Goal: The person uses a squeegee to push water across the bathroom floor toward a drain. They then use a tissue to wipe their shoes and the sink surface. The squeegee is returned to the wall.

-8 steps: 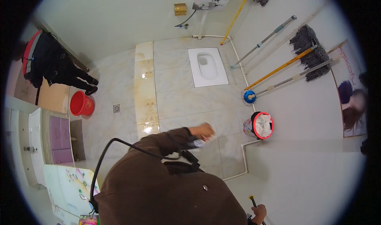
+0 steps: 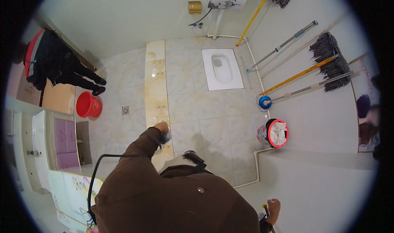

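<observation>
Over the yellowed raised strip (image 2: pixel 157 83), my left hand (image 2: pixel 163 128) hangs off the end of a brown sleeve. It is blurred and its fingers look curled, though their state is unclear. A dark, smeared shape sits against its wrist, too indistinct to name. Low at the right, close to the white wall, my right hand (image 2: pixel 273 210) is closed round a thin black rod (image 2: pixel 266 211) with a yellow end; the rod's lower part is cut off by the frame edge. A black cable loops out from my left side.
A squat toilet (image 2: pixel 222 70) is set in the tiled floor ahead. Several mops, including one grey mop (image 2: pixel 328 60), lean along the right wall above a lined waste bin (image 2: pixel 278 133). At left are a red bucket (image 2: pixel 89 104), a person in dark clothes (image 2: pixel 61 60) and a purple-doored cabinet (image 2: pixel 65 140).
My left hand has swung left, from the floor tiles to over the yellowed strip. My right hand and rod shifted slightly. The whole view has moved a little.
</observation>
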A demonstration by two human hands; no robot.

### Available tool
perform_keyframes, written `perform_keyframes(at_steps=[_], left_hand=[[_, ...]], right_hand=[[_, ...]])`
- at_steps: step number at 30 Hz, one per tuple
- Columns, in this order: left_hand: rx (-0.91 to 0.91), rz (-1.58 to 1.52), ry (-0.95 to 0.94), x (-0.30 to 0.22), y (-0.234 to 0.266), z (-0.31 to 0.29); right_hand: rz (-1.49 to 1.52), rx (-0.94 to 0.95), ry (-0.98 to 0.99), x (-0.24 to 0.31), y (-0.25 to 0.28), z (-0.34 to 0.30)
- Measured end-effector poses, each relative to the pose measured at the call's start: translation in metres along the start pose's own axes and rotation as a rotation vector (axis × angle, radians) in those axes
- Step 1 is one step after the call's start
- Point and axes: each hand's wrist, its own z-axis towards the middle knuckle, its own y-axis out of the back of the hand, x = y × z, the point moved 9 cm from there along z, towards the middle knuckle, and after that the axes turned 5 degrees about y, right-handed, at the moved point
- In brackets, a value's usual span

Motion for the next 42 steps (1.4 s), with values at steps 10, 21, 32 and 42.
perform_keyframes(at_steps=[10,21,32,42], left_hand=[[-0.835,-0.032,0.265,0.006,0.154,0.005],[-0.271,-0.310,0.710,0.043,0.062,0.024],[-0.534,-0.421,0.956,0.080,0.115,0.033],[-0.170,-0.671,0.751,0.198,0.183,0.160]], right_hand=[[-0.397,0.290,0.560,0.142,-0.033,0.111],[-0.384,0.506,0.895,0.249,-0.084,0.307],[-0.292,0.429,1.176,0.482,-0.065,0.438],[-0.202,0.515,0.968,0.594,-0.051,0.455]])
